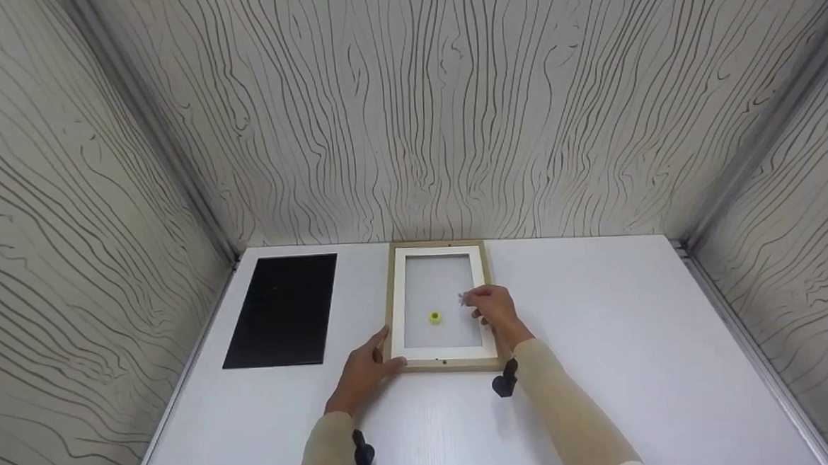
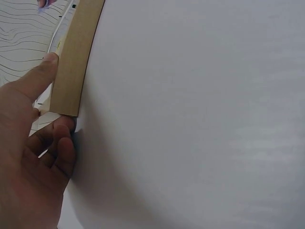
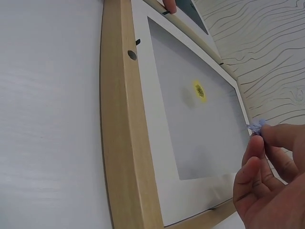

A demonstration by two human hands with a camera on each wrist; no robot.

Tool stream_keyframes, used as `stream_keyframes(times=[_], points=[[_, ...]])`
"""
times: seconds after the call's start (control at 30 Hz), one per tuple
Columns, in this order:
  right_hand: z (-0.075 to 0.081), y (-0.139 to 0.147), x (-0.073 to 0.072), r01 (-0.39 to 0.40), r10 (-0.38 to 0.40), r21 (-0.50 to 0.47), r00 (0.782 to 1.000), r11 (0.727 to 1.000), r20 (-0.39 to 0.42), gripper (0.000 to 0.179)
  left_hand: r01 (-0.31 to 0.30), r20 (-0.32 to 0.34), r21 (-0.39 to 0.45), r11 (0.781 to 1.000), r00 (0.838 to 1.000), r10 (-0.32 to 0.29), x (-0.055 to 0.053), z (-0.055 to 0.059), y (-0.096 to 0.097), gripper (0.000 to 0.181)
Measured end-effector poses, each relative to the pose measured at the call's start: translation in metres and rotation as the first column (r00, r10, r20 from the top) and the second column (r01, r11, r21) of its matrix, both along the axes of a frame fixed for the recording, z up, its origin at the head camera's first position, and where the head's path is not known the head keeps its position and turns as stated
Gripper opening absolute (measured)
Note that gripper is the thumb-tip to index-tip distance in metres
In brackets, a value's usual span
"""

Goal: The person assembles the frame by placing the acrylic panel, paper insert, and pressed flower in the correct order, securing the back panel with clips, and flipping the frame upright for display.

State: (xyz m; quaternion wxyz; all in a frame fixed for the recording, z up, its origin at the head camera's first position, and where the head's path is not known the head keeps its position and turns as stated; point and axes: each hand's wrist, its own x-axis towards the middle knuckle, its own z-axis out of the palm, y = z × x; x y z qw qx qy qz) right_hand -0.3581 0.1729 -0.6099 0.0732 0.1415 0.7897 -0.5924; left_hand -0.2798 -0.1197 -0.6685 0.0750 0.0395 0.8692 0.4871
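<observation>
A wooden picture frame [image 1: 421, 366] with a white inner border [image 1: 488, 338] lies on the table, around a pale see-through pane [image 3: 190, 138]. On the pane sits a small yellow flower [image 3: 199, 91] with a dark centre. My left hand [image 1: 361, 373] grips the frame's near left corner, thumb on the near edge and other fingers at the left side. Between thumb and index finger, my right hand [image 1: 494, 306] pinches a small pale blue-violet flower [image 3: 257, 126]. It is held above the right part of the pane, apart from the yellow one.
A black rectangular panel [image 1: 280, 310] lies flat on the white table [image 1: 603, 322], left of the frame. Walls with a wood-grain line pattern [image 1: 415, 119] stand behind and on both sides. The frame's far end is near the back wall.
</observation>
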Motion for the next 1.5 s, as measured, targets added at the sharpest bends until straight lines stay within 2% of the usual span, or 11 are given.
stream_keyframes(times=[0.37, 0.8, 1.07, 1.23, 1.5], points=[[-0.005, -0.004, -0.010, 0.017, -0.017, -0.005, 0.998, 1.000, 0.054, 0.021, -0.005, 0.002, -0.016, 1.000, 1.000, 0.005, -0.003, -0.002, -0.001, 0.085], [-0.012, -0.013, -0.017, 0.003, -0.006, 0.124, 1.000, 0.992, 0.025, 0.024, -0.004, 0.009, -0.018, 1.000, 1.000, 0.004, -0.003, -0.005, -0.001, 0.085], [-0.014, -0.015, -0.020, 0.013, -0.016, 0.145, 1.000, 0.989, 0.016, 0.023, -0.015, 0.022, -0.016, 1.000, 1.000, 0.015, -0.002, -0.005, -0.001, 0.086], [-0.014, -0.016, -0.019, 0.012, -0.015, 0.148, 1.000, 0.989, 0.018, 0.024, -0.018, 0.012, -0.016, 1.000, 1.000, 0.018, -0.001, -0.005, 0.000, 0.085], [-0.011, -0.020, -0.012, 0.004, -0.004, 0.173, 1.000, 0.985, 0.001, 0.025, -0.036, 0.034, 0.007, 0.999, 0.999, 0.035, 0.001, -0.003, 0.002, 0.084]])
